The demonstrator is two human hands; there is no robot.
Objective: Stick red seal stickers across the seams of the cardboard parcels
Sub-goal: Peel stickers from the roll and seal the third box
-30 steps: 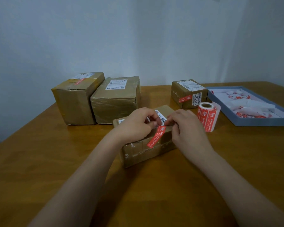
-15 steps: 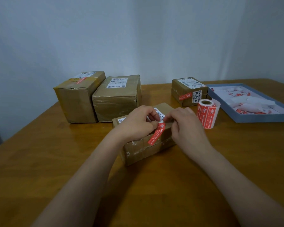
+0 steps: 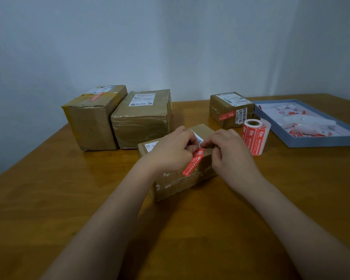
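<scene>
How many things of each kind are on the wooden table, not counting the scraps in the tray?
Brown cardboard parcels: 4
Rolls of red seal stickers: 1
Shallow blue trays: 1
Total: 6

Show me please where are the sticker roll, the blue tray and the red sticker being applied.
sticker roll [image 3: 254, 138]: head view, on its red printed side.
blue tray [image 3: 319, 142]: head view, on its near wall.
red sticker [image 3: 192, 163]: head view, on the middle of the strip.
</scene>
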